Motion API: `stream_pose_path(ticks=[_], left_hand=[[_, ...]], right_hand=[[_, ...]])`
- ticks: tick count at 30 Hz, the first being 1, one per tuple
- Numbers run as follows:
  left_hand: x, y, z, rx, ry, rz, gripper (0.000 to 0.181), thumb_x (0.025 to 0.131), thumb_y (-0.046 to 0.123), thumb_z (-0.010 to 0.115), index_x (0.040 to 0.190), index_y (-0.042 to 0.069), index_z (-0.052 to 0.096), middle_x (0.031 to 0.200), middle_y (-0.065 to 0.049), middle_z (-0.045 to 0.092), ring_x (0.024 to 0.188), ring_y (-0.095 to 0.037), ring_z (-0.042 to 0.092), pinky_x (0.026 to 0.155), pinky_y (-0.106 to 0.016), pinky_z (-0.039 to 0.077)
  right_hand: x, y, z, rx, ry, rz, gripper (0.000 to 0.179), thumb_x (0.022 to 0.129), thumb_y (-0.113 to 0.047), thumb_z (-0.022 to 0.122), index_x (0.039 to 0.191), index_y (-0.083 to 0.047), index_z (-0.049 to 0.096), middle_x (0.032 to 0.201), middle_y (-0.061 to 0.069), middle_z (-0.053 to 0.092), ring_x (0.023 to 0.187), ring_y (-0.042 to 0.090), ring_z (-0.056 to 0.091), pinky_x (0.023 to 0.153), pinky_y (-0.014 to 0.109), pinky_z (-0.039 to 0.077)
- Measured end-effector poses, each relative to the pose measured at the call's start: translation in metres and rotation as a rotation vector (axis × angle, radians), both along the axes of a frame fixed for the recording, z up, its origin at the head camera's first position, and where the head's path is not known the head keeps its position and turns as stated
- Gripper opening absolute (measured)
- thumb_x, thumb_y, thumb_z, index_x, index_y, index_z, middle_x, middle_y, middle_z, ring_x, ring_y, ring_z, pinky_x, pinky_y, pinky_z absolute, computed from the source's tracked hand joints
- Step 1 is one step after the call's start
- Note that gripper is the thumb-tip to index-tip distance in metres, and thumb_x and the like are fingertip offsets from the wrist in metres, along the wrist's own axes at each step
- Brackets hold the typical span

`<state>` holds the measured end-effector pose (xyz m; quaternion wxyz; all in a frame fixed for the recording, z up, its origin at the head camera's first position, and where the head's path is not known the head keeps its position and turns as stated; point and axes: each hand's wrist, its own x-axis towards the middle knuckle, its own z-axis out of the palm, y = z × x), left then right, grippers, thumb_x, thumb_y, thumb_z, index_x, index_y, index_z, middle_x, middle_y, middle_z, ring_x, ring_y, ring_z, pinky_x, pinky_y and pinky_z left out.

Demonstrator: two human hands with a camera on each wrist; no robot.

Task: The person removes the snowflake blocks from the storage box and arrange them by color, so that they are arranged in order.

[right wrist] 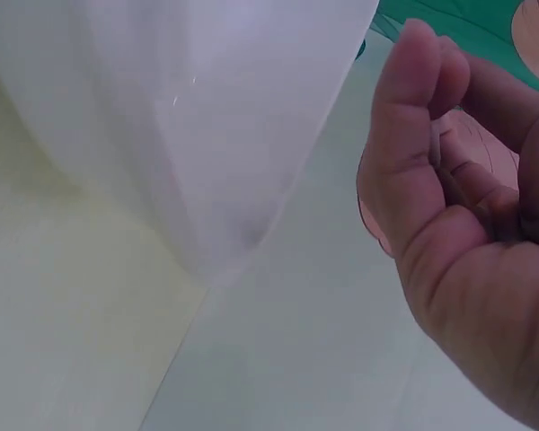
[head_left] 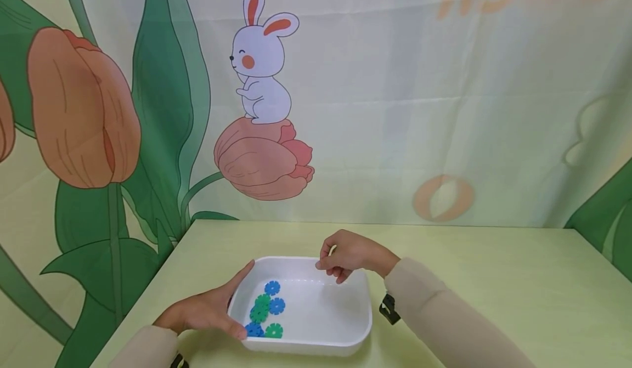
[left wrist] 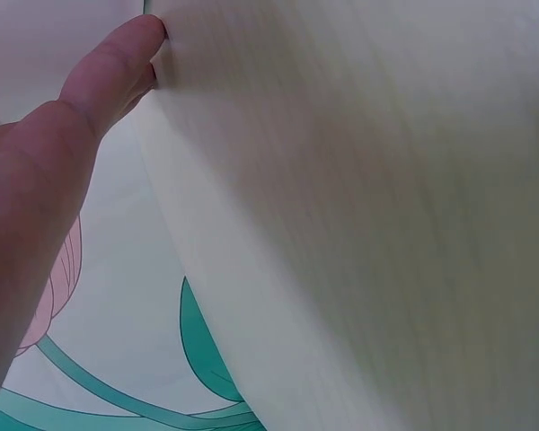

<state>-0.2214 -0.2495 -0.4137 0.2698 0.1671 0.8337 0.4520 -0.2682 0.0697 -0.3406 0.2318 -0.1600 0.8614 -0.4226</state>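
Note:
A white plastic tub [head_left: 336,313] stands on the table with several blue and green notched snowflake discs [head_left: 259,313] gathered along its left side. My left hand [head_left: 209,307] holds the tub at its left end, thumb on the near corner and forefinger at the far corner. In the left wrist view its fingers [left wrist: 112,72] reach out over the table. Above the tub's far right rim, my right hand [head_left: 348,253] is bent over with thumb and forefinger tips together. The right wrist view shows that hand [right wrist: 458,180] beside the tub's wall [right wrist: 225,135], nothing visible in its fingers.
The pale yellow table [head_left: 494,280] extends to the right of the tub. Behind it hangs a cloth backdrop [head_left: 375,110] printed with tulips and a rabbit. A black strap [head_left: 389,309] hangs at the right sleeve [head_left: 434,302].

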Motion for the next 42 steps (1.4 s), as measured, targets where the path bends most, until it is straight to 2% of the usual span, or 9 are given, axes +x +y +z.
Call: stream_pose_path(ticks=[10,23,29,33,36,42], left_hand=[[0.002,-0.001,0.0,0.001,-0.005,0.019,0.129,0.078,0.033,0.086,0.159,0.021,-0.014,0.16,-0.017,0.014,0.128,-0.034,0.037,0.106,-0.055,0.04],[0.001,0.0,0.0,-0.022,-0.005,0.036,0.127,0.079,0.032,0.085,0.16,0.02,-0.012,0.156,-0.014,0.023,0.125,-0.031,0.041,0.104,-0.054,0.043],[0.001,0.0,0.0,-0.04,0.004,0.039,0.128,0.078,0.034,0.085,0.16,0.021,-0.011,0.154,-0.013,0.026,0.124,-0.03,0.042,0.102,-0.055,0.044],[0.001,-0.001,0.0,-0.047,0.006,0.025,0.129,0.077,0.037,0.086,0.16,0.019,-0.011,0.154,-0.013,0.027,0.126,-0.03,0.041,0.105,-0.057,0.041],[0.0,-0.002,0.001,-0.038,0.005,0.008,0.128,0.078,0.038,0.085,0.16,0.017,-0.01,0.154,-0.014,0.027,0.127,-0.03,0.04,0.106,-0.058,0.039],[0.0,-0.003,0.001,-0.017,0.009,-0.006,0.127,0.079,0.037,0.085,0.16,0.016,-0.009,0.152,-0.014,0.03,0.124,-0.03,0.041,0.105,-0.055,0.041]], right_hand=[[0.002,-0.032,-0.007,0.047,0.015,0.032,0.015,0.091,-0.013,0.074,0.085,-0.004,0.064,0.068,0.006,0.058,0.056,0.015,0.052,0.058,0.027,0.057],[0.004,-0.061,-0.024,0.062,-0.035,0.107,0.012,0.088,-0.008,0.076,0.082,-0.006,0.066,0.066,0.006,0.058,0.057,0.016,0.05,0.055,0.025,0.054],[0.006,-0.069,-0.031,0.118,-0.084,0.207,0.007,0.089,-0.008,0.076,0.088,-0.009,0.069,0.067,0.005,0.058,0.057,0.016,0.052,0.056,0.026,0.054],[0.007,-0.071,-0.037,0.148,-0.12,0.278,0.006,0.089,-0.009,0.076,0.091,-0.009,0.07,0.068,0.005,0.059,0.059,0.016,0.055,0.059,0.027,0.055],[0.007,-0.074,-0.042,0.153,-0.142,0.323,0.006,0.089,-0.009,0.075,0.092,-0.008,0.07,0.069,0.005,0.06,0.061,0.016,0.055,0.06,0.027,0.055],[0.007,-0.081,-0.052,0.181,-0.159,0.418,0.012,0.089,-0.008,0.075,0.101,-0.01,0.071,0.077,0.005,0.061,0.063,0.016,0.058,0.063,0.026,0.055]])
